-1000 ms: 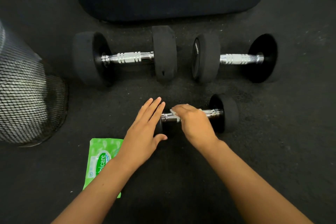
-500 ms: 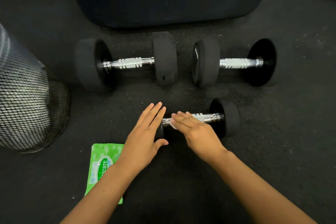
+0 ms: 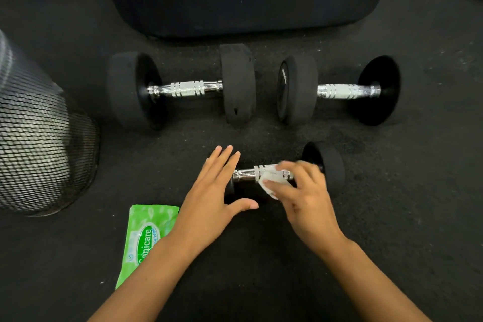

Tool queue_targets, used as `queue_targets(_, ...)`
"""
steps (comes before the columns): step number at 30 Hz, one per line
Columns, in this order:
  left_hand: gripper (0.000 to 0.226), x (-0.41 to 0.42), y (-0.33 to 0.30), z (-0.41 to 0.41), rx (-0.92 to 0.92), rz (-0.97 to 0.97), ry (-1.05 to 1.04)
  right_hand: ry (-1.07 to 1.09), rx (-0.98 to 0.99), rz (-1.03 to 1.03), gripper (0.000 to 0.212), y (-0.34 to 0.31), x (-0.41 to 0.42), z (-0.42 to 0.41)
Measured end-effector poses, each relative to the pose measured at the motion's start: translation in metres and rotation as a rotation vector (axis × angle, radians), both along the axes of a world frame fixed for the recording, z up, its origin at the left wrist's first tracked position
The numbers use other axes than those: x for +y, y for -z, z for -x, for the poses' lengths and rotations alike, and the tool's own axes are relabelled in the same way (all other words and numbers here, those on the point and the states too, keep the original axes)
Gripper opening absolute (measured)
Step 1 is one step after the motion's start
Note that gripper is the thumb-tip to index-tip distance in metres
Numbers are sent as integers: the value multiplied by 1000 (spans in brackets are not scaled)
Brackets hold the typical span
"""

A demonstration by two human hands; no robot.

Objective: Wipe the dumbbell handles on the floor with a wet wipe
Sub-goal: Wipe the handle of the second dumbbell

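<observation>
A small dumbbell with a chrome handle lies on the dark floor in front of me. My left hand rests flat with straight fingers on its left weight, covering most of it. My right hand holds a white wet wipe curled round the right half of the handle. Two larger dumbbells lie behind it: one at the left and one at the right, both with bare chrome handles.
A green pack of wet wipes lies on the floor under my left forearm. A black mesh bin stands at the left. A dark machine base runs across the back.
My right hand has slid the wipe to the right along the small dumbbell's handle, baring the handle's left part. My left hand has stayed on the left weight.
</observation>
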State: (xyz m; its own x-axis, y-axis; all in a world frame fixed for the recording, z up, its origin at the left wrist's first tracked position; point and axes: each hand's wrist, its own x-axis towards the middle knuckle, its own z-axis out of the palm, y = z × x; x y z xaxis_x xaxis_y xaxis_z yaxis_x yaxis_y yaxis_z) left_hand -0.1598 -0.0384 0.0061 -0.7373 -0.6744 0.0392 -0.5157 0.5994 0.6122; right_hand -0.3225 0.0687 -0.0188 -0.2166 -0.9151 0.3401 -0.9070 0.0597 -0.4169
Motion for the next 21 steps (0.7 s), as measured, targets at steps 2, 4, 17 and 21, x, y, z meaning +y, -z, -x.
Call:
queue_targets(2,76,6,-4,8,108,31,14,66,-87,33,28,-7,3,1)
queue_targets(4,61,13,-4,20,187,57,37,52,-145,79,24,-11,3,3)
queue_targets(17,57,23,35,62,-18,380,109,334,-205,-17,45,-10,8,44)
queue_targets(21,39,28,52,65,-83,575,175,322,-120,-44,44,8,8,43)
